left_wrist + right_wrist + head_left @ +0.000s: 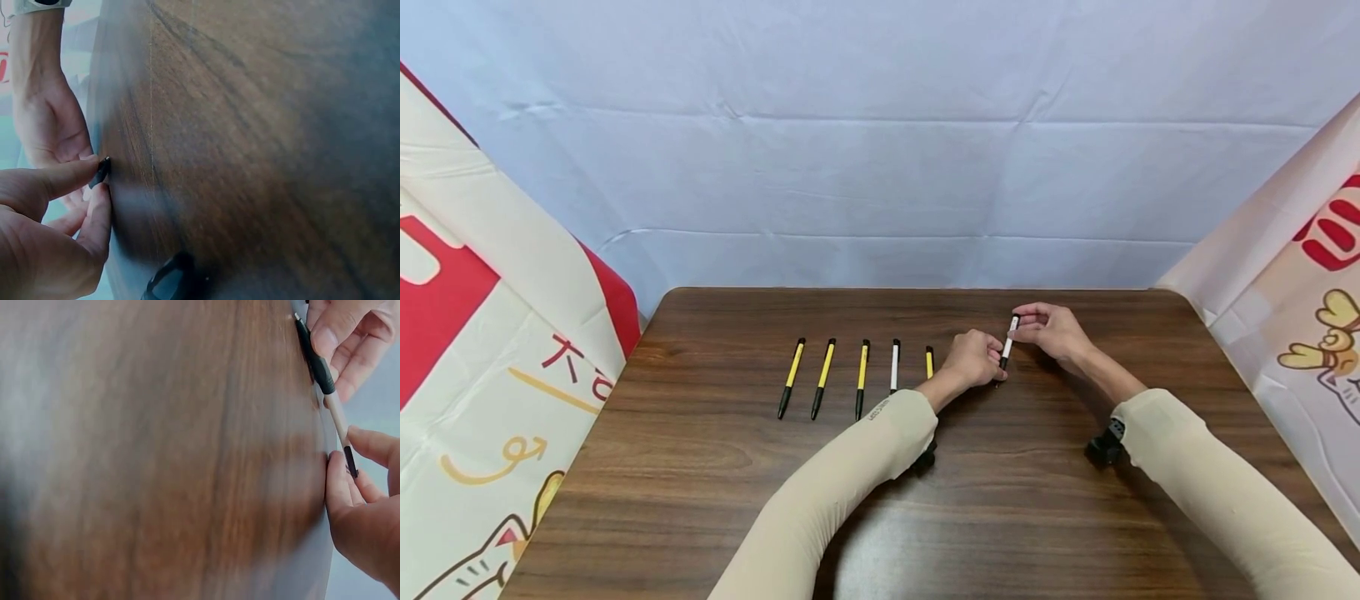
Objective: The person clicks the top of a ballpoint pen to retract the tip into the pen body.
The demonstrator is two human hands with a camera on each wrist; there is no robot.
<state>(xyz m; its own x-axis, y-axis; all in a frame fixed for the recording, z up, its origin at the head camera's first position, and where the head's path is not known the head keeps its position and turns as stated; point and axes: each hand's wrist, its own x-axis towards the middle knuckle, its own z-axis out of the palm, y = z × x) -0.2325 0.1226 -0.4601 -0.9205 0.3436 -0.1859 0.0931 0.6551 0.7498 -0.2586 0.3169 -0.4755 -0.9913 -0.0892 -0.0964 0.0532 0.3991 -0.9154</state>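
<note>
A white ballpoint pen (pixel 1008 344) with black ends is held at a slant over the right part of the table. My left hand (pixel 972 358) pinches its black grip near the writing tip. At the other end, my right hand (pixel 1054 332) holds the pen between thumb and fingers. The right wrist view shows the pen's white barrel (pixel 338 415) between the two hands. Only the dark tip (pixel 101 172) of it shows in the left wrist view. Close to my left hand lies a yellow pen (pixel 929 360), its lower part hidden behind that hand and arm.
To the left, in a row on the wooden table (pixel 700 467), lie three yellow pens (pixel 793 367) and a white pen (pixel 894 365), partly covered by my left sleeve. A pale cloth (pixel 880 183) hangs behind the table, with printed cloths at both sides.
</note>
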